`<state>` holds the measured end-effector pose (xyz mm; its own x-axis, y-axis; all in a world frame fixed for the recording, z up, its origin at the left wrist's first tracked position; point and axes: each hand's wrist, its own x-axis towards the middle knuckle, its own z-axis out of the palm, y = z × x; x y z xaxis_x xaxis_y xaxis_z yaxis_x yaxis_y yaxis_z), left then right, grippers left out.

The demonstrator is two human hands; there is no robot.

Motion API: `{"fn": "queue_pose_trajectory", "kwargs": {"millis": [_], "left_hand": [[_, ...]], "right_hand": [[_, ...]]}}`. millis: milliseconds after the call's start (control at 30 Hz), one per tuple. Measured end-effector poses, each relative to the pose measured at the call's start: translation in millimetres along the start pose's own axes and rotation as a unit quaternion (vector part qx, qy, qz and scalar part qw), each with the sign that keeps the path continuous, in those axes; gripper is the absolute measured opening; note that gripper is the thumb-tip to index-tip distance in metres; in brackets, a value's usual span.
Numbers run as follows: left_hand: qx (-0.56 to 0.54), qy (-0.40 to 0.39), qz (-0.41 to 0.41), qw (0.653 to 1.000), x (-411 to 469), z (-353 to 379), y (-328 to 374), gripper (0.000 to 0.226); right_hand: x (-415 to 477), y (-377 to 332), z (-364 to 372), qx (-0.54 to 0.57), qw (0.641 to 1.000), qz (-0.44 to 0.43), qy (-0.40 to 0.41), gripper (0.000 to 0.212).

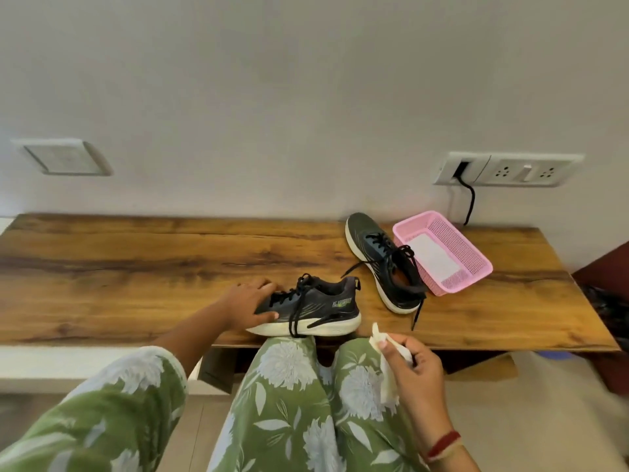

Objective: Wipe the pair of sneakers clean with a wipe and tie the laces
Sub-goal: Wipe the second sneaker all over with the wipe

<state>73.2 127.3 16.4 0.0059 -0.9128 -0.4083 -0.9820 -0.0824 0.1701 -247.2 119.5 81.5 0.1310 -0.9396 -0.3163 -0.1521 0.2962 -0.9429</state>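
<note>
We sit at a wooden table (136, 267) with our knees in green flowered trousers (289, 403) under its front edge; our left hand (250, 303) grips the toe of the near sneaker (316, 308), fingers curled over the top and thumb along the side just above the white sole; this sneaker stands upright at the table's front edge, toe to our left and heel to our right, its black laces (294, 318) loose and hanging over the side past the sole. Our right hand (413, 369) is held above our right knee, off the table, pinching a crumpled white wipe (388, 383) between thumb and fingers; a red band (442, 444) sits on that wrist. The far sneaker (384, 264) lies further back to the right, toe towards the wall, laces untied, one end trailing towards the front edge; it touches a pink basket (476, 264) on its right, which holds a flat white sheet (434, 257). On the wall behind, a socket panel (510, 170) has a black cable (469, 199) running down from it.
</note>
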Motion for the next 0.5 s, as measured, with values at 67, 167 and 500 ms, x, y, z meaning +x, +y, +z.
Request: {"fn": "queue_pose_trajectory", "kwargs": {"millis": [67,167,500], "left_hand": [[-0.024,-0.011,0.035,0.999,7.6,-7.1,16.9,0.075],[-0.072,-0.025,0.041,0.996,17.5,-9.3,32.1,0.054],[-0.169,-0.104,-0.023,0.980,35.4,-30.7,41.9,0.084]], "right_hand": [[-3.7,-4.5,-2.3,0.021,1.000,0.009,-0.007,0.008],[-6.5,-10.0,-4.5,0.056,0.998,0.014,-0.009,0.010],[-12.5,-14.8,-15.2,0.120,0.992,0.024,-0.003,0.023]]}}
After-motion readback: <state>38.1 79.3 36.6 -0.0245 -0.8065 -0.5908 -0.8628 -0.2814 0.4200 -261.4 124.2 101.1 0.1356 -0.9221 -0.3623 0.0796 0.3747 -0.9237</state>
